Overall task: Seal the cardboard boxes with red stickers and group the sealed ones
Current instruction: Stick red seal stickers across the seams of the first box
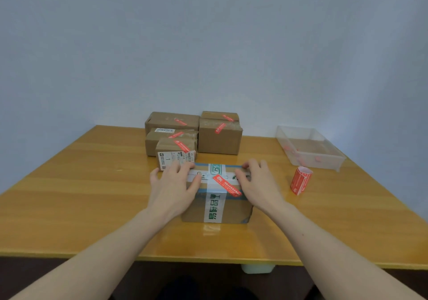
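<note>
A cardboard box [234, 208] with green-printed white tape stands on the table in front of me, a red sticker [228, 185] lying diagonally across its top seam. My left hand [173, 184] grips the box's left side and top, and my right hand [259, 181] grips its right side. Behind it several boxes [220, 141] with red stickers stand grouped together; the nearest small box [176, 152] touches the far left corner of the one I hold.
A roll of red stickers [300, 180] stands upright to the right of the box. A clear plastic tray [333, 161] with a few red scraps sits at the far right. The wooden table [81, 195] meets a pale wall behind.
</note>
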